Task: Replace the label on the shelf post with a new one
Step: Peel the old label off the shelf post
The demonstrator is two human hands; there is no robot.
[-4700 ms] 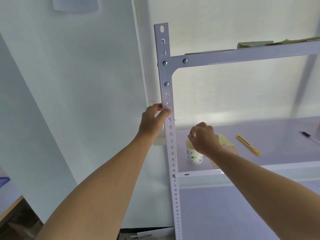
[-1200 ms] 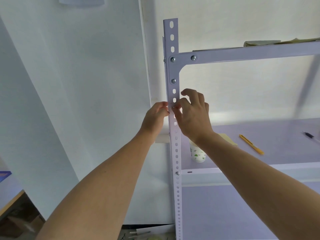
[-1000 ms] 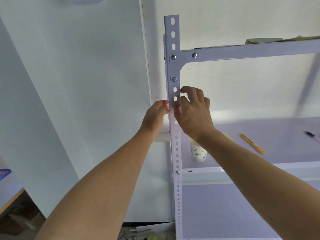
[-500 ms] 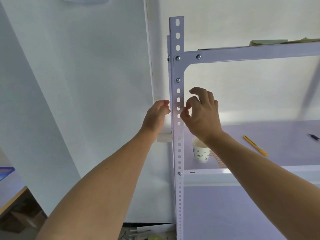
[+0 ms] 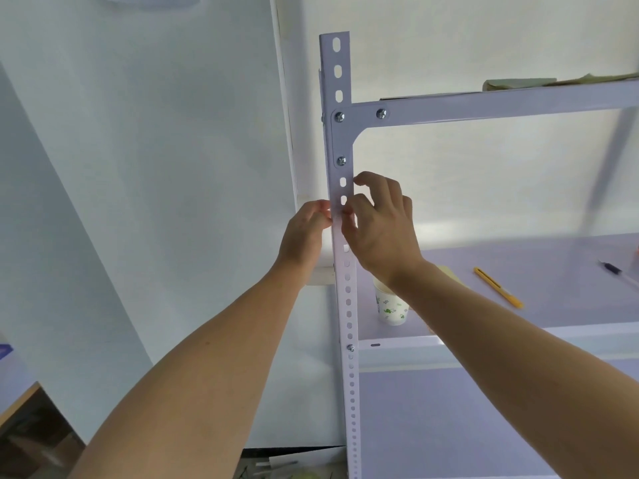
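The white perforated shelf post (image 5: 340, 140) stands upright in the middle of the view, bolted to the top beam (image 5: 501, 102). My left hand (image 5: 304, 236) grips the post's left edge with curled fingertips, a little below the lowest corner bolt. My right hand (image 5: 383, 233) is at the same height on the post's front face, thumb and forefinger pinched together there on a small pale label. The label is white on white and mostly hidden by my fingers.
On the middle shelf (image 5: 553, 337) stand a paper cup (image 5: 392, 311) with green print, a yellowish sheet (image 5: 449, 273), a yellow cutter (image 5: 498, 286) and a pen (image 5: 619, 273). A folded cloth (image 5: 518, 84) lies on the top shelf. A white wall is to the left.
My right hand, pinched just off the post's right side half a second ago, has moved back onto the post's front face. My left hand has stayed at the left edge.
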